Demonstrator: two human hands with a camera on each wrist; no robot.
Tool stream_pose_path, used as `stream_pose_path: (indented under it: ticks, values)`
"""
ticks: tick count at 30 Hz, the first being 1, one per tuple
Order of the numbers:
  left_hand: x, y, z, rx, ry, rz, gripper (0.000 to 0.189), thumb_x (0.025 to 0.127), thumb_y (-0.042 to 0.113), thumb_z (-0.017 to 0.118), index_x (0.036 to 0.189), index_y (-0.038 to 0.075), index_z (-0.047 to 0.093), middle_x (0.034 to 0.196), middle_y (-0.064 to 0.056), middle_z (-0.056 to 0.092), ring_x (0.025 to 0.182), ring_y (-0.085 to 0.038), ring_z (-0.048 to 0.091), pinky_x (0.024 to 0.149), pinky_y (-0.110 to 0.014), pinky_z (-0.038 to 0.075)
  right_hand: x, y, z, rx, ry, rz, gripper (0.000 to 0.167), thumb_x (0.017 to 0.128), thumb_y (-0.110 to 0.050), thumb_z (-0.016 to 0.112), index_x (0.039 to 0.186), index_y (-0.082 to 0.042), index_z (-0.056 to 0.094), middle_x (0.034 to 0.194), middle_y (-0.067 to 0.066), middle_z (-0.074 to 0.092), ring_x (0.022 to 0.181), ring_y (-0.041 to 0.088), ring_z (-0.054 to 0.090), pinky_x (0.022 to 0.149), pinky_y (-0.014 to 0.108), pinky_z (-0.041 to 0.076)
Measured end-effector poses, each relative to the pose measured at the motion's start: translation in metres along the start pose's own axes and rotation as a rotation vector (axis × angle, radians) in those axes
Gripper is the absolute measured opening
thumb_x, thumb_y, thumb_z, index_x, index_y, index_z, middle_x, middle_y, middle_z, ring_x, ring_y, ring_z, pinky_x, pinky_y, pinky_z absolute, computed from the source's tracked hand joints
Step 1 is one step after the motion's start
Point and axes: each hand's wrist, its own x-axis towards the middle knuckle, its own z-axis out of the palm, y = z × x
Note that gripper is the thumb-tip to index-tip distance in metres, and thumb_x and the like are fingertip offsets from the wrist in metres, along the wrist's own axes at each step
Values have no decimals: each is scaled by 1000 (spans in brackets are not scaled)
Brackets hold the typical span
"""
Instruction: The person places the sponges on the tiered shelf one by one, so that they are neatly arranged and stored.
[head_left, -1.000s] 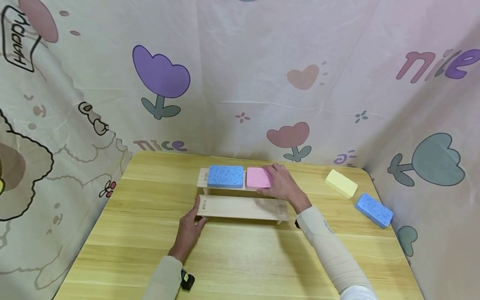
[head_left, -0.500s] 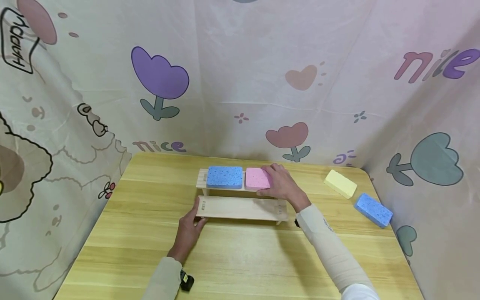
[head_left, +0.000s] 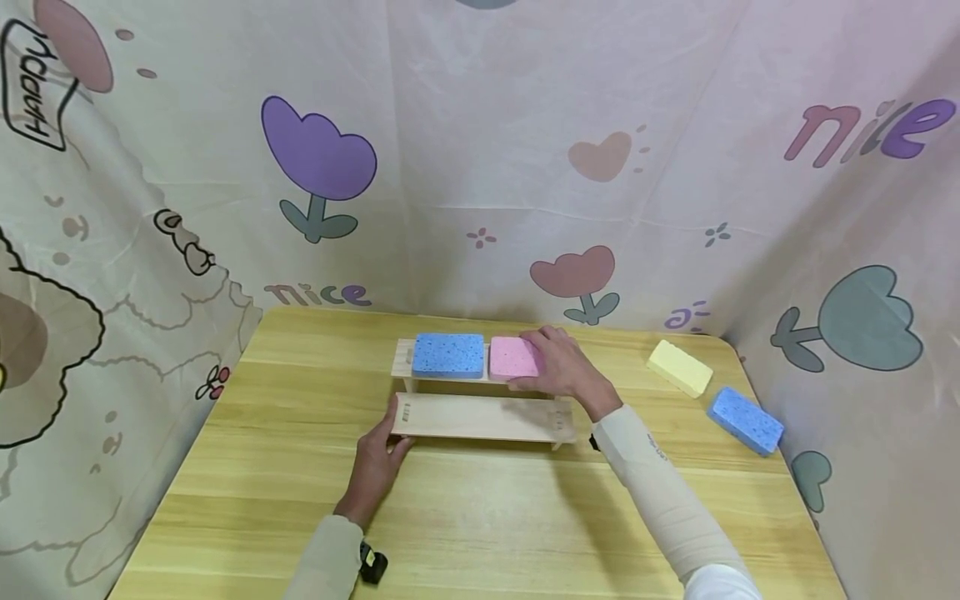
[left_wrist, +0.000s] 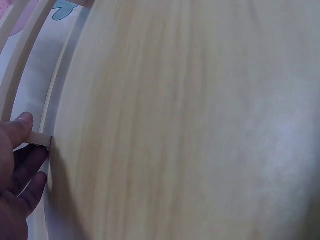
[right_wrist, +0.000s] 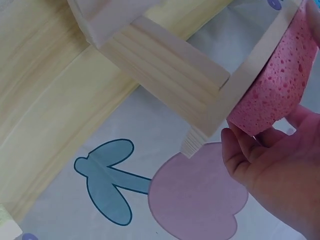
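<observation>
A small two-tier wooden rack [head_left: 480, 417] stands on the table. My left hand [head_left: 375, 467] holds the left end of its lower board; in the left wrist view, the thumb and fingers of that hand [left_wrist: 17, 170] pinch a wooden edge. On the upper board lie a blue sponge [head_left: 448, 356] at the left and a pink sponge [head_left: 512, 357] to its right. My right hand [head_left: 562, 367] grips the pink sponge, covering its right end. Up close in the right wrist view, fingertips curl against the side of the porous pink sponge [right_wrist: 280, 80], which rests on the board.
Towards the right edge of the wooden table [head_left: 480, 517] lie a pale yellow sponge [head_left: 680, 367] and a second blue sponge [head_left: 746, 421]. A printed cloth [head_left: 465, 150] with flowers hangs behind the table and along both sides.
</observation>
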Motion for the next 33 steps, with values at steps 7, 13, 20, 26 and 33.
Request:
stream_pose_path:
  ticks: [7, 13, 20, 26, 33]
  values:
    - [0, 0, 0, -4, 4, 8, 79, 84, 4, 69, 150, 9, 26, 133, -22, 54, 101, -26, 65, 79, -33, 58, 0, 0, -9, 29, 14, 6, 81, 80, -60, 63, 140, -9, 45, 137, 13, 49, 123, 31, 45, 104, 51, 39]
    - [0, 2, -1, -10, -19, -12, 77, 86, 7, 68, 151, 11, 24, 136, -21, 53, 104, -27, 64, 81, -33, 57, -2, 5, -18, 67, 28, 31, 76, 85, -62, 54, 140, -11, 43, 142, 12, 45, 133, 33, 38, 110, 54, 34]
    - [-1, 1, 0, -11, -11, -5, 77, 86, 6, 68, 150, 10, 25, 136, -20, 53, 104, -26, 64, 81, -33, 57, -8, 10, -32, 105, 89, 11, 74, 87, -61, 52, 140, -10, 44, 143, 11, 46, 135, 32, 35, 110, 56, 30]
    - [-1, 1, 0, -6, -12, -5, 78, 86, 5, 68, 151, 10, 24, 136, -20, 53, 103, -26, 64, 81, -32, 57, -14, 18, -41, 124, 97, 52, 77, 86, -62, 53, 143, -12, 40, 145, 11, 43, 136, 32, 33, 110, 56, 30]
    - [-1, 2, 0, -9, -9, -2, 77, 86, 4, 67, 150, 10, 25, 136, -21, 52, 101, -27, 65, 79, -33, 57, -21, 31, -49, 127, 131, 67, 74, 87, -59, 55, 143, -13, 40, 145, 12, 43, 137, 36, 31, 110, 59, 28]
